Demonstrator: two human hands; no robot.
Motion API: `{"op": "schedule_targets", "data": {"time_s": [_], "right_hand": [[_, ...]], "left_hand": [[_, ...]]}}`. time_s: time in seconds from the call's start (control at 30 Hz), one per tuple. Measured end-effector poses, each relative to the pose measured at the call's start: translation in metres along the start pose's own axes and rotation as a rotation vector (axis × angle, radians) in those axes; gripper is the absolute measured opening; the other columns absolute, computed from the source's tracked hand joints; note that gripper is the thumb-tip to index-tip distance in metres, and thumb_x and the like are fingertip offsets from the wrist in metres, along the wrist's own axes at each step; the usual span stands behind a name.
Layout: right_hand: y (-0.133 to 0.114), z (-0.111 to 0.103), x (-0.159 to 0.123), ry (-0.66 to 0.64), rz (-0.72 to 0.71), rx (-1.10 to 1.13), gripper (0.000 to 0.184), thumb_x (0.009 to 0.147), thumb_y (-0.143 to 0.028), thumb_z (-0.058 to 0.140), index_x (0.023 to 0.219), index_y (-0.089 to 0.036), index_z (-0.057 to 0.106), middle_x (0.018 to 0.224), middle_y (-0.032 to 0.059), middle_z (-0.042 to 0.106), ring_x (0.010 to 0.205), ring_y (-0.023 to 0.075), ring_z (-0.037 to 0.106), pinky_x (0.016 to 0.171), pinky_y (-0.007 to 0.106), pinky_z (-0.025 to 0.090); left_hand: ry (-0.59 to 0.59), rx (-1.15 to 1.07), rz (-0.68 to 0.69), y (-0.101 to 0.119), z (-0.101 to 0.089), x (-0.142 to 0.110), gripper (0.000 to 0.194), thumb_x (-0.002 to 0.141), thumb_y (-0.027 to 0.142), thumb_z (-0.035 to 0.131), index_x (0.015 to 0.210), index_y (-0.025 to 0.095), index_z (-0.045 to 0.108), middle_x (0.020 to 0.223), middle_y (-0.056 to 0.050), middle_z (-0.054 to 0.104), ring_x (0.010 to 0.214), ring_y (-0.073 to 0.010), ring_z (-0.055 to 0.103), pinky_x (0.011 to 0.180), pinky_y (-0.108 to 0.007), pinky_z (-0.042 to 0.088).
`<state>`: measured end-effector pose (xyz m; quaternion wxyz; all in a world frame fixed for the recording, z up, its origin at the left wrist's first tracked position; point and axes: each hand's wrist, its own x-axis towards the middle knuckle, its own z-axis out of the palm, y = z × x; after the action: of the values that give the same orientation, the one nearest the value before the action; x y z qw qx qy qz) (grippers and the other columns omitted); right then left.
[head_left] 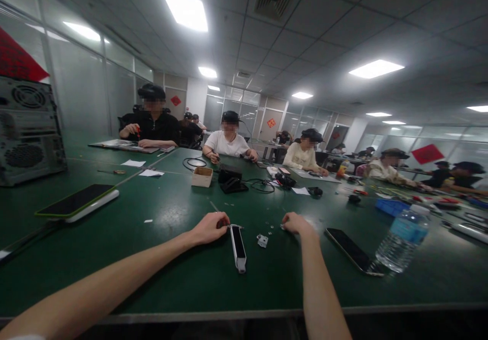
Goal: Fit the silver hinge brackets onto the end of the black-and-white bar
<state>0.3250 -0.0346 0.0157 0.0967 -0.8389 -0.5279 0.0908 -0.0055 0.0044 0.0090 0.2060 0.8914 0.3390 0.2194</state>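
Observation:
A slim white device with a long black face (238, 243) lies on the green table (171, 279). My left hand (212, 227) is closed at its upper end, fingers curled; a thin piece shows beside the fingertips, and what they grip is hidden. To the right of the device lies a small whitish bracket-like part (262, 241), with several tiny pieces (270, 233) scattered near it. My right hand (298, 224) rests farther right, its fingers pinched at the tabletop around a small pale piece (282, 226) too small to name.
Right of my hand lie a dark phone (348, 248), a water bottle (404, 238) and a blue tray (391, 207). Ahead stand a small box (202, 176) and a black device (231, 177) with cables. Left are another phone (76, 200) and a computer case (30, 131). Several people sit across.

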Motion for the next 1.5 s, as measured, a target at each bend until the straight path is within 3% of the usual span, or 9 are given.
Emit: {"op": "schedule_targets", "data": {"time_s": [0.2,0.57,0.73,0.93,1.17,1.37,1.5], "right_hand": [[-0.001,-0.001,-0.002,-0.048,0.001,0.016,0.020,0.068,-0.013,0.065,0.087,-0.020,0.069,0.096,0.0099,0.069,0.083,0.0204,0.066,0.063,0.024,0.046],[-0.002,0.001,-0.005,-0.020,-0.002,0.013,0.023,0.066,-0.007,0.062,0.082,-0.021,0.069,0.090,0.0081,0.070,0.080,0.0193,0.066,0.062,0.024,0.046],[-0.008,-0.003,-0.005,0.070,-0.023,0.014,0.028,0.075,-0.010,0.055,0.098,-0.020,0.067,0.102,0.0116,0.067,0.091,0.0220,0.064,0.071,0.028,0.045],[-0.045,0.002,-0.009,0.226,-0.419,0.065,0.023,0.081,-0.012,0.052,0.100,-0.020,0.064,0.099,0.0057,0.066,0.093,0.0169,0.060,0.080,0.024,0.041],[-0.100,0.019,-0.036,0.242,-0.741,0.095,0.020,0.084,-0.009,0.052,0.096,-0.019,0.064,0.099,0.0046,0.063,0.093,0.0152,0.057,0.082,0.023,0.041],[-0.126,0.031,-0.052,0.352,-0.973,0.152,0.021,0.086,-0.008,0.051,0.098,-0.018,0.064,0.099,0.0068,0.064,0.093,0.0182,0.056,0.083,0.029,0.043],[-0.134,0.037,-0.058,0.380,-1.113,0.204,0.019,0.085,-0.008,0.054,0.096,-0.019,0.065,0.094,0.0057,0.066,0.088,0.0186,0.056,0.080,0.031,0.044]], "left_hand": [[0.029,0.001,0.025,-0.009,0.005,0.002,0.018,0.081,0.026,0.052,0.093,0.017,0.063,0.087,-0.004,0.064,0.077,-0.0166,0.058,0.069,-0.026,0.045],[0.041,-0.026,0.043,-0.011,0.006,0.003,0.020,0.082,0.028,0.053,0.097,0.016,0.060,0.086,-0.003,0.062,0.075,-0.0154,0.056,0.067,-0.025,0.044],[0.034,-0.024,0.063,-0.011,0.004,0.002,0.019,0.083,0.028,0.054,0.096,0.015,0.060,0.087,-0.003,0.061,0.074,-0.0154,0.057,0.066,-0.025,0.044],[0.008,-0.004,0.073,-0.012,0.005,0.003,0.019,0.084,0.028,0.053,0.097,0.016,0.061,0.088,-0.003,0.062,0.076,-0.0157,0.058,0.066,-0.024,0.044],[0.014,-0.049,0.079,-0.012,0.008,0.004,0.021,0.082,0.027,0.053,0.098,0.016,0.061,0.091,-0.004,0.064,0.077,-0.0172,0.059,0.069,-0.026,0.045],[0.216,-0.296,-0.096,-0.019,0.007,0.009,0.027,0.082,0.037,0.047,0.091,0.015,0.060,0.086,-0.004,0.065,0.077,-0.0178,0.058,0.072,-0.028,0.045],[0.204,-0.477,-0.099,-0.023,0.005,0.011,0.039,0.082,0.049,0.046,0.091,0.013,0.059,0.079,-0.002,0.062,0.061,-0.0134,0.052,0.061,-0.026,0.043]]}}
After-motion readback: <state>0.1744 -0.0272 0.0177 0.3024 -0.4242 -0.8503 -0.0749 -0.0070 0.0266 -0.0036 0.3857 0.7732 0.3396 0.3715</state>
